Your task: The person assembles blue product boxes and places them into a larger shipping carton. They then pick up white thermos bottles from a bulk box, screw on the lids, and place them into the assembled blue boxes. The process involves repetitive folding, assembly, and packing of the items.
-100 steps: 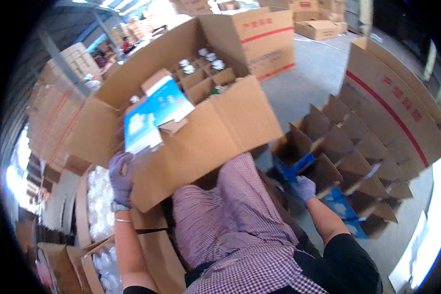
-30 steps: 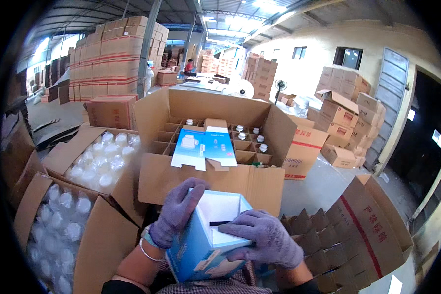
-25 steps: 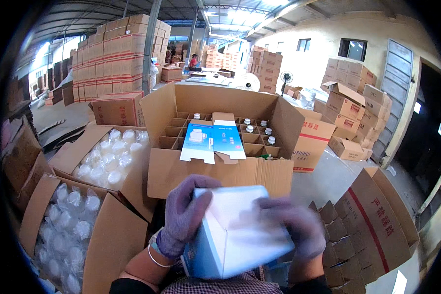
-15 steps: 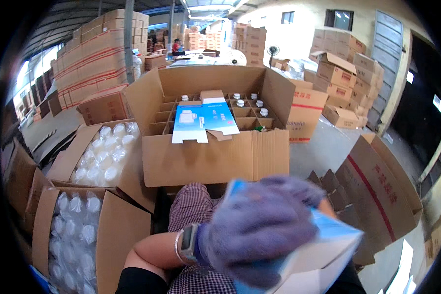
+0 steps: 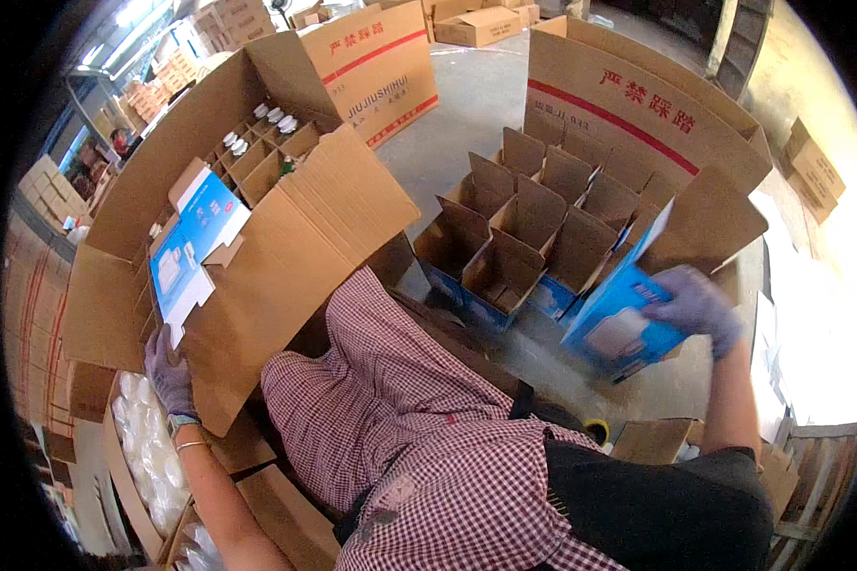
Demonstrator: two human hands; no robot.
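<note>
My right hand (image 5: 692, 306), in a grey-purple glove, grips a blue printed box (image 5: 628, 319) with brown board standing up from it, low on the right. That box is beside a group of open boxes with brown upright flaps (image 5: 514, 228). On the left, my gloved left hand (image 5: 169, 376) has its fingers stretched up at the front flap of a large carton (image 5: 286, 257). Its fingertips are beside the lower white tab of a blue-and-white folding carton (image 5: 195, 238), which lies across the large carton. White-capped bottles (image 5: 276, 117) stand in the large carton's divided cells.
An open carton of plastic-wrapped white bottles (image 5: 148, 447) is at the lower left. A tall open carton with a red stripe (image 5: 638, 105) stands beyond the flapped boxes. Behind my right arm are a smaller open carton (image 5: 652, 443) and a slatted wooden seat (image 5: 824, 481).
My view has swung right and down. My hands, together over a blue-and-white box before, are now far apart: the right with a blue box, the left at the large carton.
</note>
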